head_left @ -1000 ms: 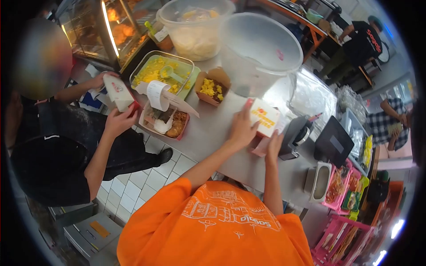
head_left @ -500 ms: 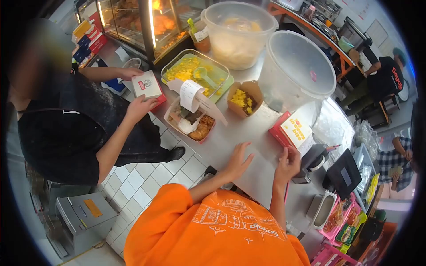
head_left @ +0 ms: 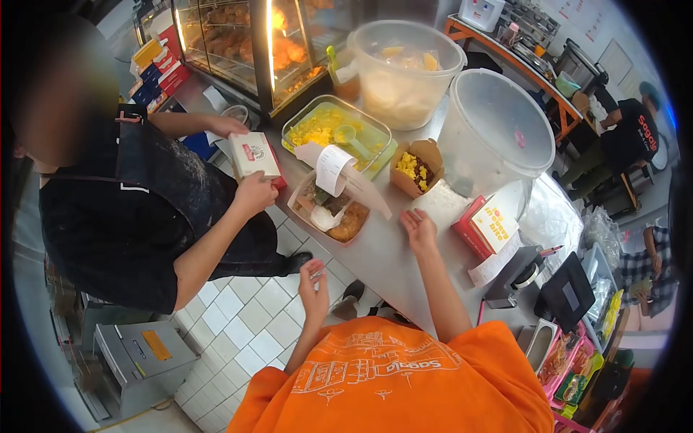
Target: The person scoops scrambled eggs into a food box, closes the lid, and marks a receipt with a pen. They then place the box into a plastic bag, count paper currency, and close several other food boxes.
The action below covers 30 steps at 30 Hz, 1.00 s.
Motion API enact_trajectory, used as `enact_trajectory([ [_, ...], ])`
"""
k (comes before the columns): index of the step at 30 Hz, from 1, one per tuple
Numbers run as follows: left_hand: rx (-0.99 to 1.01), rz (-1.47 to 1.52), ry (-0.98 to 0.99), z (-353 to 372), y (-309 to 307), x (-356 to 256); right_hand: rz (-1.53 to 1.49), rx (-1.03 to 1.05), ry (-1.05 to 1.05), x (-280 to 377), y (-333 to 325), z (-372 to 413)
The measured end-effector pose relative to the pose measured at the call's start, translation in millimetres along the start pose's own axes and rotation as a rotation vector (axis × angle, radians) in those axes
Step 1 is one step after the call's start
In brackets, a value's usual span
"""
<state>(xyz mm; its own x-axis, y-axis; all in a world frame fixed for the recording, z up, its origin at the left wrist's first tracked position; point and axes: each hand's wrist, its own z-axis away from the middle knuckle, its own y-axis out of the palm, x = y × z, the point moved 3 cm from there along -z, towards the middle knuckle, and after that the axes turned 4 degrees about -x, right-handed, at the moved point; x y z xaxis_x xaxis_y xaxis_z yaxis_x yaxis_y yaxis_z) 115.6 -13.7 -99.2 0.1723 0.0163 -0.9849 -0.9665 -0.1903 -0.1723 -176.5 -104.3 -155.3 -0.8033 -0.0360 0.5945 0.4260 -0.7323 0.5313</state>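
Observation:
My left hand [head_left: 313, 290] is held off the counter's near edge, above the floor, with its fingers up and nothing in it. Over the steel counter, my right hand [head_left: 421, 232] is open, palm turned up and bare. Between and beyond the hands sits an open takeaway box [head_left: 308, 207] with fried chicken [head_left: 351, 222], a white portion and a curling receipt [head_left: 335, 170]. Just past my right hand stands an open brown carton [head_left: 413, 191] of yellow and dark food. A closed red-and-white box [head_left: 473, 238] lies to its right, with a paper slip [head_left: 495, 266] beside it.
At left, a co-worker in a dark apron [head_left: 209, 180] holds a red-and-white box [head_left: 255, 154]. Behind are a glass tray [head_left: 375, 164] of yellow food with a spoon, two big plastic tubs [head_left: 498, 137] and a lit display case [head_left: 216, 50]. A tablet [head_left: 569, 289] stands at right.
My right hand has left the closed red-and-white box and moved left toward the brown carton. My left hand has drawn back from over the counter to beyond its near edge.

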Motion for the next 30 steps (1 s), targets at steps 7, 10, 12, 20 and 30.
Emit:
enact_trajectory([
  [7, -0.123, 0.085, -0.017, -38.3, -8.8, 14.9, 0.547, -0.322, -0.728, 34.7, 13.2, 31.2],
  [10, -0.173, 0.070, -0.012, -64.5, -15.0, 24.4, 0.633, -0.084, -0.434, 55.8, 25.7, 10.6],
  [12, -0.245, -0.049, 0.057, -87.9, -20.5, 23.6, 0.770, 0.100, -0.212, 58.2, 27.4, 14.1],
  [20, -0.067, -0.125, 0.034, -188.6, -14.9, 14.7, 0.930, 0.335, -0.109, -14.1, -8.6, 94.2],
  [30, 0.218, -0.221, -0.033, -133.3, 19.9, 9.3, 0.805, 0.133, -0.318, -42.6, -11.4, 118.2],
])
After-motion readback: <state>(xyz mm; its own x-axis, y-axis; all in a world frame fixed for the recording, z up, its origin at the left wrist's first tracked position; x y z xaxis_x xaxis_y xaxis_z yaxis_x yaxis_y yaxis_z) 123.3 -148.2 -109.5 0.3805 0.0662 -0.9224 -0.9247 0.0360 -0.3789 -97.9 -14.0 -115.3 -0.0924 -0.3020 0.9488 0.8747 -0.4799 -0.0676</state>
